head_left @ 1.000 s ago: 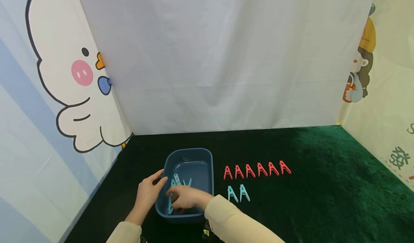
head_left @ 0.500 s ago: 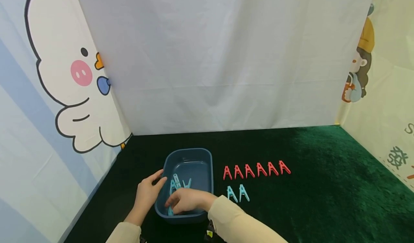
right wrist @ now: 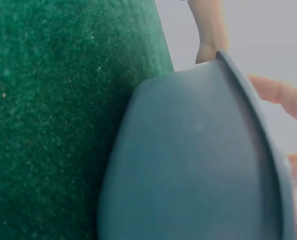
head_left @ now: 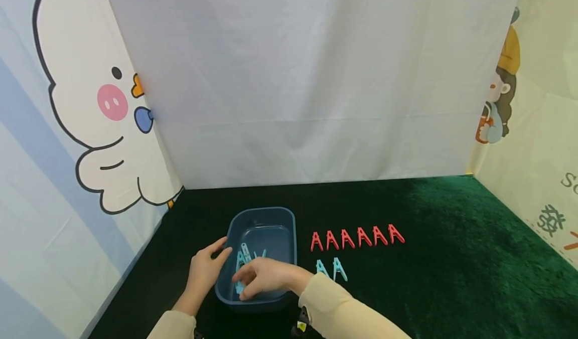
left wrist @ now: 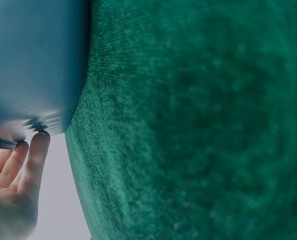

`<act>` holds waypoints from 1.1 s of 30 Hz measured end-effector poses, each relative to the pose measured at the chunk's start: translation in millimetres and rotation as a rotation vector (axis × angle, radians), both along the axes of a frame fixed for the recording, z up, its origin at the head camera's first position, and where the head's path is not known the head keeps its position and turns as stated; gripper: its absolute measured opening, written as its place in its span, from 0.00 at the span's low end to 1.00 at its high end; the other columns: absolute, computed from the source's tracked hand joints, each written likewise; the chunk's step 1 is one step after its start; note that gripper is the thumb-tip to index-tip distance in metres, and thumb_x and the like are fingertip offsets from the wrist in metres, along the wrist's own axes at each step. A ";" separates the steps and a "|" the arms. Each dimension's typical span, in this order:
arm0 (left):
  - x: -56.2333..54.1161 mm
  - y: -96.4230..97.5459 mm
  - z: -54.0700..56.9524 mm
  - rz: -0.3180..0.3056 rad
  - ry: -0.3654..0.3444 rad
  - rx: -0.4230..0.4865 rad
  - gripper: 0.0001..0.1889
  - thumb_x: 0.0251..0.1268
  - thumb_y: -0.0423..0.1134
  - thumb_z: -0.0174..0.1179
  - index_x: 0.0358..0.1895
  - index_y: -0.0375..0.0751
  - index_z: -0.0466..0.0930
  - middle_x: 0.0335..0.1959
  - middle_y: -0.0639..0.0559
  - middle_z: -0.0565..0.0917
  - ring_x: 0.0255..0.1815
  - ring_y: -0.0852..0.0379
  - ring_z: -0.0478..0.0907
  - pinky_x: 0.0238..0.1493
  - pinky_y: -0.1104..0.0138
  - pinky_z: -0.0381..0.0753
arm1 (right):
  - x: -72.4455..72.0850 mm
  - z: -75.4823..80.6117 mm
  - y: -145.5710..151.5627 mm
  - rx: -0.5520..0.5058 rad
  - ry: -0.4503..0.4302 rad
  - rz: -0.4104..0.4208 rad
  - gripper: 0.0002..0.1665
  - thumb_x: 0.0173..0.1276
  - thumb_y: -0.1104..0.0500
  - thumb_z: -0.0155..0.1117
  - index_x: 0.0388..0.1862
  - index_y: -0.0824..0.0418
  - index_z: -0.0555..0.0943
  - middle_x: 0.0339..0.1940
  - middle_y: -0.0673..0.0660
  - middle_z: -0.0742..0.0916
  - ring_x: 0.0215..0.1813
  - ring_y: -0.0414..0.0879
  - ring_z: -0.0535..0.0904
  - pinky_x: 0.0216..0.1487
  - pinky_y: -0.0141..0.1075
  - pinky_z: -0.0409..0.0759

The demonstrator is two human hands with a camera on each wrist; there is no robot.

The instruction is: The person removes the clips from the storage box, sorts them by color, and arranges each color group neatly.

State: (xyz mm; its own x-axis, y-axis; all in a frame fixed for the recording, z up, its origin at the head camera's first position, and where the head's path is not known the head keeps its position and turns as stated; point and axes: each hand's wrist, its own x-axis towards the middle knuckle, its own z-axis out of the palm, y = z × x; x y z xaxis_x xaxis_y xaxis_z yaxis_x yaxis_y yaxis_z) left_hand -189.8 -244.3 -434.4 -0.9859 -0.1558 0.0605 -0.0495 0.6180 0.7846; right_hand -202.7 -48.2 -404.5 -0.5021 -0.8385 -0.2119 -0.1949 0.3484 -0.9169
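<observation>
Running up toward the blue bin (head_left: 271,236) are two cream sleeves (head_left: 352,309), both cut off below, with a dark, hard-to-read device (head_left: 301,324) under the right one. Over the bin's near half, the right hand (head_left: 270,275) has bent fingers and a gap between thumb and forefinger; a light-blue clip (head_left: 239,287) shows partly in that gap, and I cannot tell whether the grip pinches it. At the bin's left rim, the left hand (head_left: 205,269) has a spread grip, fingertips touching the bin; the left wrist view crops this hand, while the right wrist view shows mainly the bin's outside, its contents hidden. Past the right hand, within the bin, lie more clips (head_left: 246,251), their number unclear behind the knuckles. Right of the bin, on the green counter (head_left: 433,269), lie two turquoise clips (head_left: 340,270), one partly hidden by the sleeve, and farther back six red clips (head_left: 346,239) in a row. Behind the bin hangs a pale curtain (head_left: 307,88).
</observation>
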 end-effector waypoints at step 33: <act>1.3 1.5 0.8 0.012 0.036 -0.026 0.24 0.67 0.46 0.53 0.63 0.40 0.69 0.60 0.35 0.70 0.51 0.43 0.74 0.39 0.60 0.77 | 0.6 15.1 30.2 -0.280 -0.026 -0.246 0.12 0.66 0.59 0.60 0.42 0.63 0.69 0.29 0.59 0.86 0.31 0.57 0.79 0.32 0.47 0.80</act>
State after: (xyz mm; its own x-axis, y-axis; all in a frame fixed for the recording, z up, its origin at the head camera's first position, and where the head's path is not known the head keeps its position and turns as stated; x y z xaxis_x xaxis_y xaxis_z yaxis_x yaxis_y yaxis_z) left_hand -188.5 -242.8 -433.7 -0.9812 -0.1652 0.1001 -0.0289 0.6379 0.7696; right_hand -202.1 -18.0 -389.3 -0.6932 -0.7207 -0.0064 -0.1123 0.1168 -0.9868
